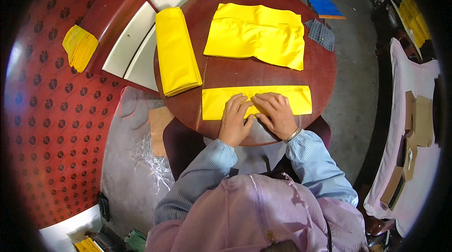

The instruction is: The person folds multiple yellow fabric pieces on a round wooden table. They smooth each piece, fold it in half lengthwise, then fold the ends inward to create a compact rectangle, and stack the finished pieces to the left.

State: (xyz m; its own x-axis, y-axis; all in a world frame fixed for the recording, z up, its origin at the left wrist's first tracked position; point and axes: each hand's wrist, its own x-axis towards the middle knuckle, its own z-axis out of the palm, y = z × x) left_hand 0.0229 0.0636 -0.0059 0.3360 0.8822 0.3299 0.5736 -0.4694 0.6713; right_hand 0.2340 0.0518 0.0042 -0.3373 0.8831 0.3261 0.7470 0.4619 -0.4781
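A folded yellow sheet point(301, 100), cloth-like, lies as a long strip along the near side of the round table. Both hands rest on its middle, close together but apart. My left hand point(235, 119) has bent fingers lying on the strip, its thumb pointing inward near the lower edge. Likewise, my right hand point(277, 113) lies on the strip with curved fingers and the thumb angled towards the left one. Beyond them is a wider, creased stack of yellow sheets point(254, 35). A thick folded yellow bundle point(176, 52) sits at the table's left.
The dark red round table point(226, 73) has grey bubble wrap point(320, 35) at its right rim. A red sofa with pale panels point(136, 47) stands left, bearing another yellow bundle point(80, 47). Clear plastic scraps point(153, 160) lie on the floor. Cardboard boxes point(416, 129) rest at right.
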